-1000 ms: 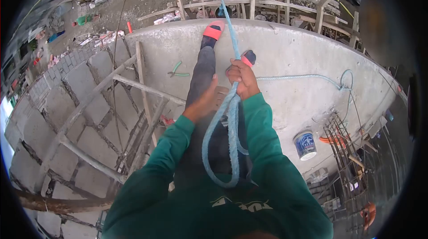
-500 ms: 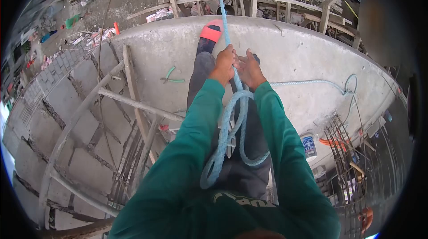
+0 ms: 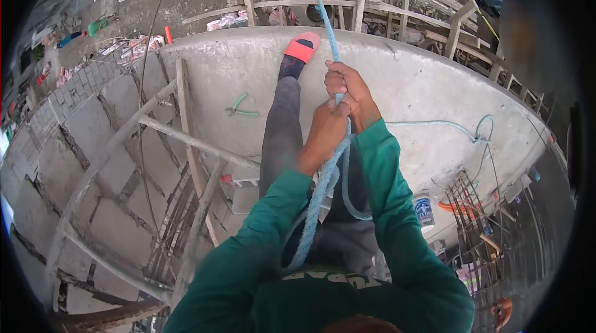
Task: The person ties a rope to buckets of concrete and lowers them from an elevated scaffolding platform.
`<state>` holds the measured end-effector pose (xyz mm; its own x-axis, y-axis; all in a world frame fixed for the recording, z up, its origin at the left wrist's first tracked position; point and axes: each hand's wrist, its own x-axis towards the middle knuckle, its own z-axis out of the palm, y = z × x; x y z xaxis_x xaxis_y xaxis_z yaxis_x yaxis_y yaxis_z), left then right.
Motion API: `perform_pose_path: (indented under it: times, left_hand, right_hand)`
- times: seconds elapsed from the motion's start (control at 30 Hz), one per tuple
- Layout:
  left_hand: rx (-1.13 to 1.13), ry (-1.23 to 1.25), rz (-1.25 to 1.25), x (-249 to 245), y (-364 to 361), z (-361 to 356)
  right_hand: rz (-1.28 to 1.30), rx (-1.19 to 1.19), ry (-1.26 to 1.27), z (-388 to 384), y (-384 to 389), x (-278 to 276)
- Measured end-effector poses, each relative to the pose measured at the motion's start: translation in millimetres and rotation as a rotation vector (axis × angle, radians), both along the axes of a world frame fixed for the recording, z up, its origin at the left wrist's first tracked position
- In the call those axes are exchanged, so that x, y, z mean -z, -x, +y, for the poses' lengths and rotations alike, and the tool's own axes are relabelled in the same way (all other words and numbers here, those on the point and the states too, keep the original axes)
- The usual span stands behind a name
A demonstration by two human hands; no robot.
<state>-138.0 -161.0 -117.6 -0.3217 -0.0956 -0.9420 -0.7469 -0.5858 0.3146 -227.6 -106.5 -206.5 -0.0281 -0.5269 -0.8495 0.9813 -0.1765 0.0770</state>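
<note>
A light-blue rope (image 3: 328,26) runs taut from beyond the far edge of the concrete slab back to my hands. My right hand (image 3: 352,88) is closed around it in front of me. Just below and nearer my body, my left hand (image 3: 327,131) is closed on the same rope, touching the right. A slack loop hangs under my hands over my lap, and another length trails right across the slab to a small coil. Green-handled pliers (image 3: 244,107) lie on the slab, left of my outstretched leg. My foot in a red slide sandal (image 3: 301,49) rests near the slab's edge.
The curved concrete slab (image 3: 434,91) drops off at its far edge, with wooden framing (image 3: 397,7) beyond. A metal frame (image 3: 105,159) stands at left. A labelled bucket (image 3: 424,212) and upright rebar (image 3: 462,202) are at right.
My right hand has moved up the rope and closed around it. My left hand has come down toward my body, drawing rope with it. The loop hangs lower.
</note>
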Motion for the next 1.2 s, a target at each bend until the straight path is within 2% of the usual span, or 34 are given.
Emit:
perform_pose_path:
  times: [0.07, 0.13, 0.2, 0.23, 0.3, 0.33, 0.4, 0.43, 0.5, 0.53, 0.6, 0.63, 0.67, 0.7, 0.73, 0.77, 0.8, 0.87, 0.9, 0.93, 0.97, 1.03, 1.13, 1.2]
  left_hand:
    - [0.201, 0.148, 0.058, -33, -21, 12]
    - [0.347, 0.079, -0.024, -102, -16, 5]
    - [0.341, 0.206, 0.158, -144, -41, 22]
    - [0.342, 0.21, 0.166, -163, -54, 30]
    - [0.375, -0.023, 0.219, -194, -81, 42]
    - [0.374, -0.018, 0.223, -195, -85, 38]
    - [0.292, -0.632, -0.014, -186, -95, 33]
    - [0.249, -0.479, -0.085, -147, -103, 42]
    - [0.1, -0.335, -0.153, -54, -85, 52]
    - [-0.164, -0.611, -0.132, -16, -64, 50]
    - [-0.58, -0.613, -0.15, 19, -3, 44]
    - [-0.568, -0.61, -0.146, 45, 3, 49]
    - [-0.644, -0.779, -0.064, 65, -1, 58]
    - [-0.725, -0.953, 0.009, 65, -6, 66]
    - [-0.729, -0.958, 0.006, 67, -6, 65]
    - [-0.722, -0.764, -0.073, 70, -7, 57]
    - [-0.709, -0.574, -0.169, 59, -10, 48]
    - [-0.711, -0.5, -0.165, 49, -9, 37]
    - [-0.653, -0.438, -0.163, 45, -5, 31]
    - [-0.592, -0.381, -0.164, 43, -5, 30]
    - [-0.597, -0.358, -0.17, 46, -11, 33]
    - [-0.593, -0.37, -0.145, 49, -17, 30]
    - [-0.597, -0.38, -0.144, 46, -28, 29]
    - [-0.603, -0.385, -0.16, 51, -29, 21]
  right_hand:
    - [-0.028, 0.075, 0.033, 11, -12, -42]
    - [-0.031, 0.115, 0.03, 26, -31, -93]
    - [-0.022, 0.124, -0.038, 38, -46, -148]
    - [-0.006, 0.097, -0.108, 45, -53, -176]
    - [0.004, 0.097, -0.107, 72, -74, -224]
    - [0.009, 0.096, -0.103, 85, -79, -238]
    - [0.067, 0.059, -0.244, 112, -91, -264]
    - [0.072, 0.006, -0.237, 115, -93, -268]
    - [0.08, -0.015, -0.215, 113, -94, -263]
    - [0.071, -0.013, -0.216, 119, -102, -260]
    - [0.091, 0.014, -0.232, 124, -106, -233]
    - [0.124, -0.006, -0.195, 125, -101, -225]
    - [0.114, -0.001, -0.201, 121, -100, -219]
    - [0.105, -0.013, -0.215, 117, -101, -216]
    - [0.111, -0.032, -0.218, 112, -99, -210]
    - [0.134, -0.13, -0.217, 108, -104, -205]
    - [0.119, -0.13, -0.226, 108, -106, -200]
    - [-0.113, -0.073, -0.048, 103, -106, -181]
    - [-0.012, -0.264, -0.174, 99, -105, -154]
    - [0.006, -0.317, -0.255, 102, -100, -112]
    - [0.106, -0.239, -0.306, 96, -89, -77]
    - [0.031, -0.176, -0.157, 79, -49, -20]
    - [-0.029, -0.168, -0.278, 11, -15, 48]
    - [-0.389, 0.056, -0.033, -8, -6, 87]
